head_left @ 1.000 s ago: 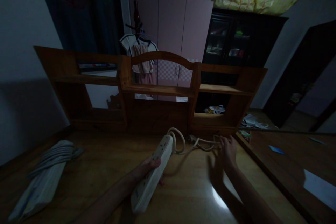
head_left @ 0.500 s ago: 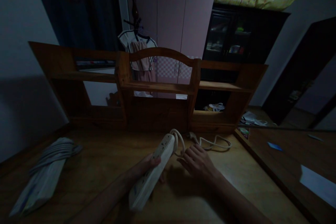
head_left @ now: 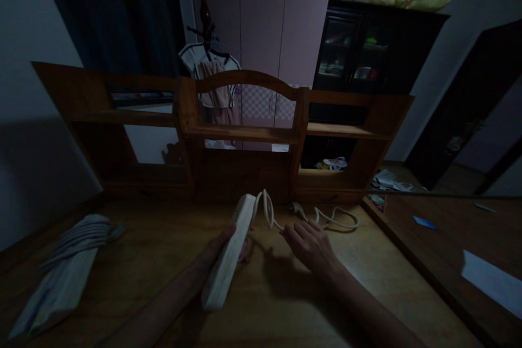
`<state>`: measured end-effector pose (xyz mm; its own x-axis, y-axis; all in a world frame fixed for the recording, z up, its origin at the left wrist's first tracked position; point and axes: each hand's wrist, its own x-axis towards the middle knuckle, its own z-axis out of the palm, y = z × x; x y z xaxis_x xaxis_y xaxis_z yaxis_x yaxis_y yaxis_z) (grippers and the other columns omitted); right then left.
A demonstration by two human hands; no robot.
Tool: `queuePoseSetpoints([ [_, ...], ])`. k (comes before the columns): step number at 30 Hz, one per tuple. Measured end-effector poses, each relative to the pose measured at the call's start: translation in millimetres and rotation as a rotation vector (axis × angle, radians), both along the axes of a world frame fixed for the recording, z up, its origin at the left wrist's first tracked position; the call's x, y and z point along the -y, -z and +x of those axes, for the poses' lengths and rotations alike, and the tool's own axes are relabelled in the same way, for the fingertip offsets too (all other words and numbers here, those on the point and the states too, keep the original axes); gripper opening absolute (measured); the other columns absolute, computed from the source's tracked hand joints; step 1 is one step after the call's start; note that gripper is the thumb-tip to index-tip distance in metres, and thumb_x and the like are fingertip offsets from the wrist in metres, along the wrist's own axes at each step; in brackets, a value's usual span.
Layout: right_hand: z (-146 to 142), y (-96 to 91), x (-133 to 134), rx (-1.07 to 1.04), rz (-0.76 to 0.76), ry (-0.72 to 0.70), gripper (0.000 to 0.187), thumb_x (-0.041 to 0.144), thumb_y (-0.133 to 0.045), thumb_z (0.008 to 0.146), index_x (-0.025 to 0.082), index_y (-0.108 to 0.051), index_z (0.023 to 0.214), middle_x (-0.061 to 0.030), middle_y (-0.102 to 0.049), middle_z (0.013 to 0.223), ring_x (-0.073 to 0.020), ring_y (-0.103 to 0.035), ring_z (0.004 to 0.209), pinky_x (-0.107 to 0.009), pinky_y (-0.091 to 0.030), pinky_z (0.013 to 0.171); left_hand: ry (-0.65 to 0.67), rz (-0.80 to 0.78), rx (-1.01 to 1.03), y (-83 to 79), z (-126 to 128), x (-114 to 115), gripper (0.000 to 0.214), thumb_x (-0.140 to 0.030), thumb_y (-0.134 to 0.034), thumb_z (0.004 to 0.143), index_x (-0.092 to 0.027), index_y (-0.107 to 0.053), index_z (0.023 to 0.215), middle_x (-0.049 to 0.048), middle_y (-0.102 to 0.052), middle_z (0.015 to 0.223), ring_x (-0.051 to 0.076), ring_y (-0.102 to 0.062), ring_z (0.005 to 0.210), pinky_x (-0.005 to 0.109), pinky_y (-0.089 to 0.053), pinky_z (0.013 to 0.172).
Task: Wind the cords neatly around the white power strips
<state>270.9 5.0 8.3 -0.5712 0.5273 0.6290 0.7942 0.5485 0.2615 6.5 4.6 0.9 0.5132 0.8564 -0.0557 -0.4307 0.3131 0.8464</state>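
My left hand [head_left: 220, 247] is closed around a white power strip [head_left: 231, 261], held up off the desk and tilted on its edge, so its socket face is mostly turned from view. From its far end a pale cord [head_left: 268, 209] loops over to my right hand [head_left: 309, 242], whose fingers are closed on it. Beyond that hand the cord lies on the desk in loose curves, with a plug [head_left: 299, 210] near the shelf. A second power strip [head_left: 67, 280], its grey cord wound around one end, lies at the left.
A wooden shelf unit [head_left: 240, 133] runs along the back of the desk [head_left: 261, 315]. A raised wooden edge [head_left: 411, 261] divides off the surface at right, where a white paper [head_left: 491, 277] and a blue card [head_left: 424, 222] lie. The room is dim.
The power strip has rolled in my left hand, turning its sockets away. The cord between my hands has opened into a longer loop, stretched toward my right hand.
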Motion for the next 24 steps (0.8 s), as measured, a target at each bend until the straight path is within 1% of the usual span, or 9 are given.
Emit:
queuePoseSetpoints([
  [2,1.6,1.2,-1.2,-0.023,0.001,0.078,0.02,0.025,-0.048,0.097,0.02,-0.059,0.081,0.0002,-0.058,0.069,-0.0152,-0.051,0.065,-0.031,-0.028,0.067,-0.014,-0.05,0.016,1.8,-1.2,-1.9,0.051,-0.059,-0.062,0.077,-0.011,-0.064,0.094,0.0002,-0.054,0.059,0.01,-0.049,0.051,0.024,-0.048,0.057],
  [4,4.6,2.1,-2.5,-0.046,-0.004,0.175,0.021,0.024,-0.046,0.097,0.02,-0.059,0.082,0.0005,-0.061,0.069,-0.0141,-0.054,0.063,-0.03,-0.027,0.064,-0.028,-0.086,0.016,0.5,-1.9,-2.1,0.048,-0.057,-0.063,0.078,-0.01,-0.064,0.09,0.0016,-0.056,0.062,0.01,-0.051,0.053,0.023,-0.048,0.058],
  [8,15.3,0.4,-5.4,-0.069,-0.058,0.396,0.018,0.022,-0.04,0.099,0.021,-0.057,0.103,0.0003,-0.067,0.077,-0.0124,-0.057,0.055,-0.029,-0.018,0.051,-0.063,-0.081,0.014,-5.8,-3.3,-0.2,0.043,-0.052,-0.065,0.079,-0.01,-0.065,0.09,0.0023,-0.059,0.065,0.011,-0.054,0.053,0.023,-0.048,0.055],
  [10,21.1,-2.5,-6.9,-0.091,-0.104,0.491,0.02,0.025,-0.036,0.1,0.021,-0.055,0.104,-0.0003,-0.068,0.076,-0.0129,-0.059,0.052,-0.028,-0.014,0.049,-0.15,-0.14,-0.054,-7.2,-4.8,0.4,0.041,-0.048,-0.064,0.081,-0.01,-0.065,0.094,0.0044,-0.063,0.071,0.013,-0.058,0.056,0.024,-0.049,0.057],
  [13,27.0,-6.9,-8.6,-0.124,-0.171,0.615,0.023,0.029,-0.033,0.101,0.02,-0.053,0.095,-0.0006,-0.066,0.066,-0.0154,-0.06,0.05,-0.027,-0.013,0.047,-0.275,-0.239,-0.145,-5.5,-7.2,0.3,0.043,-0.046,-0.066,0.08,-0.011,-0.064,0.104,0.0081,-0.068,0.086,0.017,-0.063,0.065,0.028,-0.053,0.064],
  [15,28.4,-8.6,-9.6,-0.125,-0.209,0.661,0.02,0.028,-0.033,0.1,0.019,-0.051,0.098,-0.0007,-0.065,0.063,-0.0169,-0.061,0.05,-0.026,-0.015,0.047,-0.286,-0.246,-0.178,-3.5,-8.0,0.2,0.046,-0.047,-0.068,0.078,-0.012,-0.064,0.107,0.0083,-0.069,0.088,0.018,-0.065,0.067,0.029,-0.054,0.066],
  [20,28.0,-8.2,-11.6,-0.051,-0.3,0.694,0.015,0.021,-0.037,0.096,0.019,-0.048,0.106,-0.003,-0.067,0.066,-0.0209,-0.065,0.055,-0.025,-0.026,0.049,-0.258,-0.211,-0.251,-1.3,-5.0,2.2,0.047,-0.052,-0.066,0.077,-0.012,-0.063,0.103,0.0057,-0.067,0.069,0.018,-0.065,0.062,0.026,-0.053,0.06],
  [24,28.2,-5.3,-11.7,-0.02,-0.35,0.706,0.018,0.019,-0.04,0.093,0.017,-0.047,0.11,-0.0057,-0.069,0.068,-0.0243,-0.068,0.059,-0.026,-0.031,0.051,-0.296,-0.207,-0.266,-2.3,-3.0,3.7,0.048,-0.051,-0.07,0.074,-0.014,-0.063,0.103,0.005,-0.067,0.069,0.018,-0.065,0.061,0.024,-0.052,0.055],
])
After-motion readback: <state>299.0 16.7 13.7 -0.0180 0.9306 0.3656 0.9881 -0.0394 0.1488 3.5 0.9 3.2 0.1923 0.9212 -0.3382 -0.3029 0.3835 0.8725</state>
